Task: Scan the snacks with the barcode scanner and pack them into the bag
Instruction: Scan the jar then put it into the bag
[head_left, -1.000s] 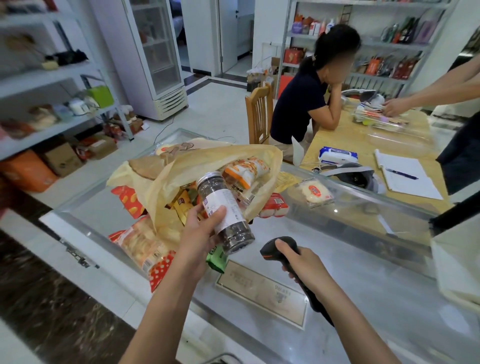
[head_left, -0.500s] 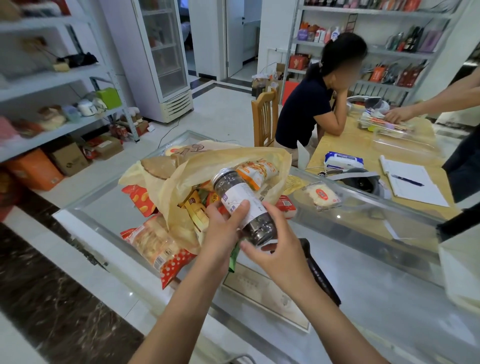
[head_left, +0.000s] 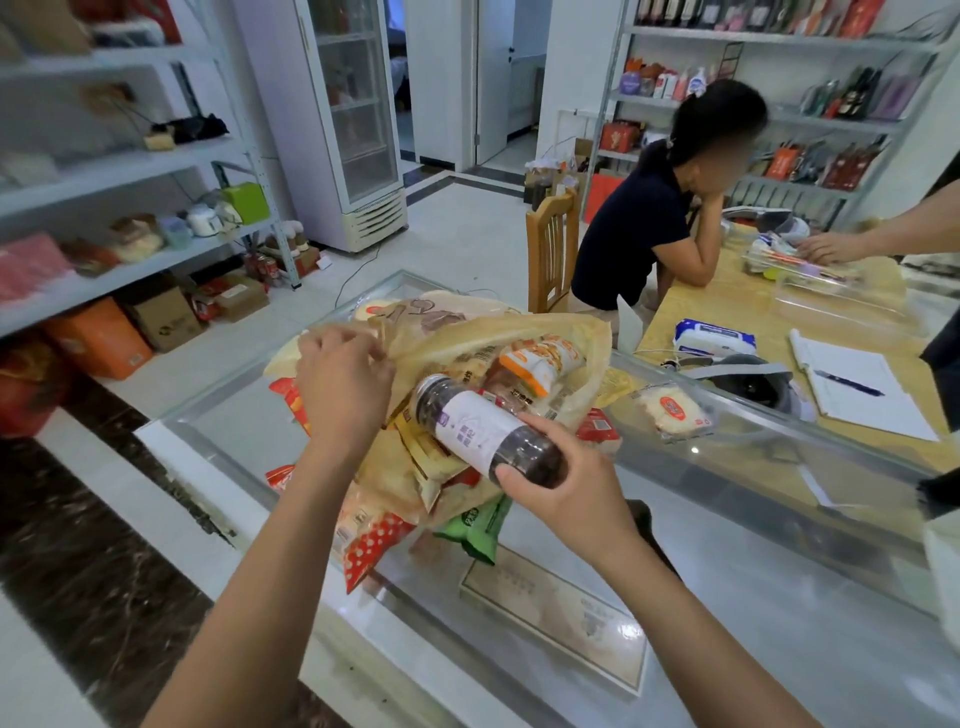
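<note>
The left hand (head_left: 343, 384) has its fingers curled together on the near rim of the translucent tan plastic bag (head_left: 467, 332), pinching the film and holding the mouth open. The right hand (head_left: 566, 478) has thumb and fingers clamped round the bottom end of the clear plastic jar of dark contents with a white label and dark lid (head_left: 483, 431). The jar lies tilted, lid forward. Its lid end is just past the left fingertips and already inside the bag's mouth, and its base is still outside, in the right palm.

Judging by this, the jar's packing is in hand but not finished. Beyond the jar's lid the bag already holds several snacks, among them an orange-and-white packet (head_left: 545, 364).

More is left to do. A red polka-dotted packet (head_left: 371, 545) lies below the left wrist. A green packet (head_left: 480, 525) lies under the right fingers. A round cake in clear wrap (head_left: 672, 410) rests on the glass counter (head_left: 753, 613), well beyond the right knuckles. All three appear to be outside the bag, and whether they have been scanned cannot be told.

A black shape (head_left: 640, 512) just behind the right wrist is probably the barcode scanner lying on the counter, with neither hand on it.
</note>
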